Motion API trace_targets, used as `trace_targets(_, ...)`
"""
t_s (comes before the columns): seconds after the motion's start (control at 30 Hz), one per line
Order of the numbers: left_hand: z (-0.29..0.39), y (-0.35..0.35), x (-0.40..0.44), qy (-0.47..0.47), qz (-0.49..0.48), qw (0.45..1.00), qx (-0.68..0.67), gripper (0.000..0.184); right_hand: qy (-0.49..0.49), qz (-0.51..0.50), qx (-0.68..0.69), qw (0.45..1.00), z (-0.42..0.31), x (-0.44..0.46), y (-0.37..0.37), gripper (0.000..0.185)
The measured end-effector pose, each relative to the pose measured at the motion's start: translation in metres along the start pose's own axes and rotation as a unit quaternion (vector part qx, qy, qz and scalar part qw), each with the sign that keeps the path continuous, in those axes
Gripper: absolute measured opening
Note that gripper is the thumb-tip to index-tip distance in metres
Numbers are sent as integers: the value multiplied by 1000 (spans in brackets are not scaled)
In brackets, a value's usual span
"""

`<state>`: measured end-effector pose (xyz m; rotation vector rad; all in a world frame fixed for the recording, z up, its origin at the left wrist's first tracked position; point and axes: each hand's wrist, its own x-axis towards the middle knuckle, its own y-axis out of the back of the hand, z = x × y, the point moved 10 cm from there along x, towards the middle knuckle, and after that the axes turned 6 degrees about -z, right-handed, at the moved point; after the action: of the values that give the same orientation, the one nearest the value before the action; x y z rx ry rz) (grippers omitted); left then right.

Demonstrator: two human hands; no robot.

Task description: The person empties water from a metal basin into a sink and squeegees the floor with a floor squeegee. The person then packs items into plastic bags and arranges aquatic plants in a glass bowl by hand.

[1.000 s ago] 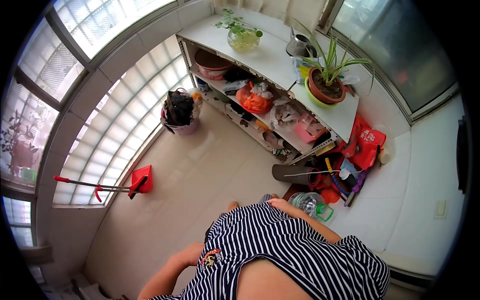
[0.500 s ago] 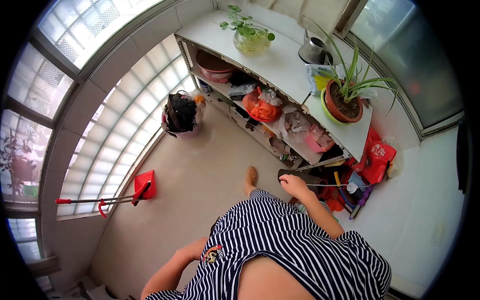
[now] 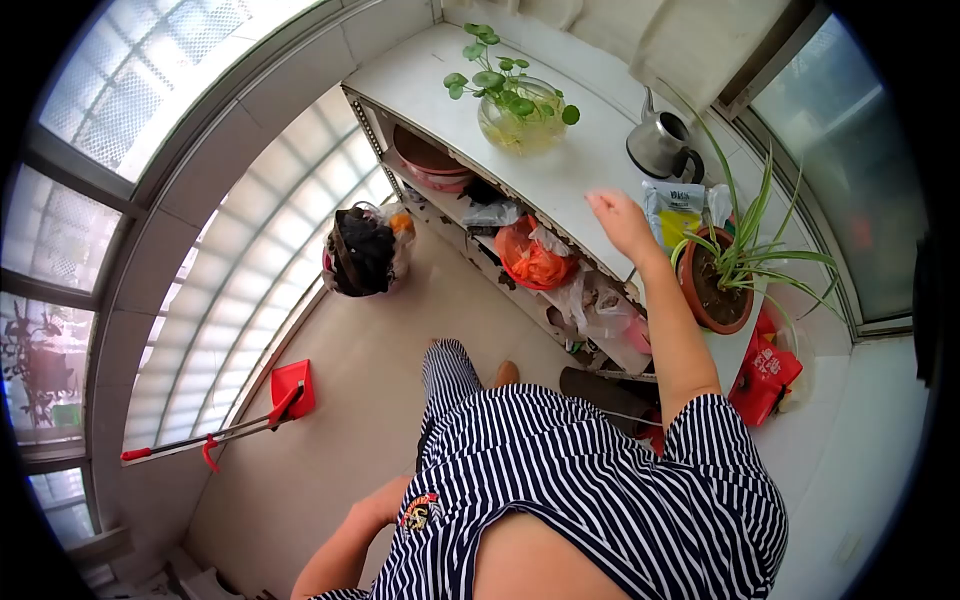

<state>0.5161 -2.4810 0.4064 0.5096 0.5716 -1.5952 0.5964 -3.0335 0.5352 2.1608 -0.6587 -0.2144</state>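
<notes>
My right hand (image 3: 618, 222) is over the white tabletop (image 3: 570, 205) of the shelf unit, slightly blurred, fingers stretched forward and nothing visible in them. Just to its right stands a silver-and-yellow packet (image 3: 672, 208). Beyond that is a metal kettle (image 3: 658, 143) with a black handle. A potted spider plant (image 3: 718, 285) sits nearer me at the right end. Farther off, a round glass bowl (image 3: 520, 125) holds a leafy green plant in water. My left hand (image 3: 392, 498) is down at my hip; the striped shirt hides its fingers.
Below the tabletop, shelves hold an orange-red plastic bag (image 3: 533, 258), clear bags and basins (image 3: 430, 165). A bucket filled with dark stuff (image 3: 365, 255) stands on the floor. A red dustpan (image 3: 292, 388) leans by the window wall. Red bags (image 3: 765, 380) lie at right.
My right hand has left the dark object beside the shelf's lower end and risen forward over the tabletop. My view has shifted, and a striped trouser leg is now stretched forward. My left hand stays at my hip.
</notes>
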Motion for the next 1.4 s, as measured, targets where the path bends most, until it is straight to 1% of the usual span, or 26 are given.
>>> trace_targets(0.03,-2,14,2,10,15,1000,-20,40,55,58,-40,996,-7,28,18,43)
trace_targets(0.1,-1,50,6,27,41,998,-38,38,4,53,78,996,-30,75,48,52)
trace_targets(0.13,13,72,7,23,37,999,4,36,-43,63,227,971,-31,94,53,53)
trace_targets(0.17,12,92,11,10,40,999,6,35,-87,76,369,922,-31,111,53,55)
trace_targets(0.2,25,113,12,19,19,999,47,35,-94,83,365,922,-46,126,61,55)
trace_targets(0.23,47,135,11,29,-1,996,89,35,-115,43,304,945,-62,141,63,49)
trace_targets(0.27,59,157,12,53,-10,994,95,34,-135,2,241,961,-68,155,60,45)
trace_targets(0.3,58,176,15,28,-28,996,81,35,-142,10,240,960,-63,170,61,45)
trace_targets(0.33,72,196,16,3,-37,995,97,34,-89,9,27,996,-70,190,66,40)
trace_targets(0.37,86,213,15,-21,-49,992,113,34,-36,1,-186,982,-77,203,61,36)
trace_targets(0.43,93,241,15,20,-96,988,121,32,-54,-22,-221,973,-56,220,49,36)
trace_targets(0.47,96,254,16,15,-107,986,125,31,-57,-46,-256,964,-46,225,40,37)
trace_targets(0.53,105,277,19,-19,-112,986,118,31,-85,-51,-242,965,-35,227,31,36)
trace_targets(0.63,112,299,28,-6,-151,978,143,31,-105,-55,-237,964,-31,222,25,34)
trace_targets(0.7,112,311,43,-49,-146,979,137,32,-108,-51,-246,962,-31,219,22,34)
trace_targets(0.77,104,309,56,-30,-204,938,277,32,-78,-7,-281,956,-33,215,23,31)
trace_targets(0.8,121,312,57,-19,-209,933,293,33,-86,-9,-282,956,-31,211,21,31)
trace_targets(0.83,119,314,62,18,-214,941,261,35,-71,7,-293,953,-35,207,20,29)
trace_targets(0.9,127,318,75,-18,-195,948,253,36,-61,25,-304,950,-39,200,20,28)
trace_targets(0.93,129,327,75,6,-164,978,129,38,-52,36,-302,951,-43,195,20,27)
trace_targets(1.07,141,328,88,43,-192,977,77,46,-21,52,-280,958,-53,176,16,21)
trace_targets(1.1,148,329,92,45,-194,977,78,46,0,51,-273,961,-58,175,16,22)
trace_targets(1.17,166,326,96,8,-200,972,122,47,12,48,-271,961,-57,176,16,23)
trace_targets(1.23,169,327,99,19,-201,972,123,47,27,45,-269,962,-59,181,15,25)
trace_targets(1.33,177,329,104,43,-189,973,126,45,59,64,-299,950,-70,198,20,20)
trace_targets(1.4,182,329,105,61,-177,975,120,43,56,66,-231,969,-76,213,22,13)
